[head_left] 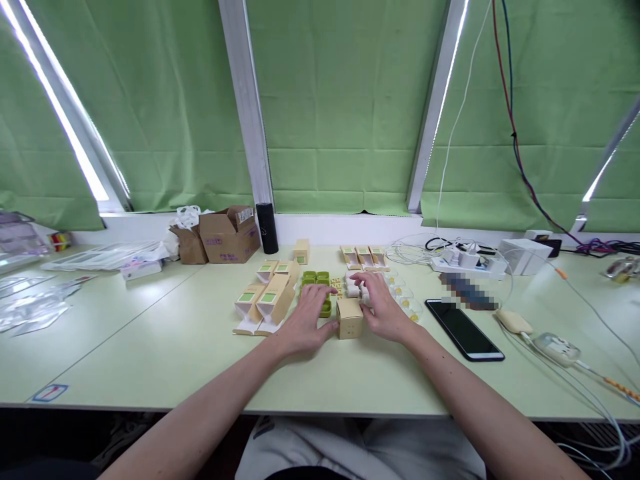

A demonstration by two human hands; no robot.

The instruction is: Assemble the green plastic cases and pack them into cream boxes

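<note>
A small closed kraft cardboard box [349,319] stands on the table between my two hands. My left hand [309,321] is at its left side, fingers apart and curved, with the thumb tip at the box's edge. On the other side, my right hand [381,308] has its fingers spread and bent, the thumb close to the box's right face. Whether either thumb presses on the box I cannot tell. Behind it lie olive-green square cups [315,276], small yellow pieces [337,285], white cylinders [352,289] and clear domed pieces [409,305], partly hidden by my hands.
Open kraft boxes with green labels [273,297] lie left of my left hand; more boxes [363,256] stand behind. A phone [465,331], cables and a power strip [470,265] are at the right. A brown carton [229,235] and black cylinder [267,229] stand at the back.
</note>
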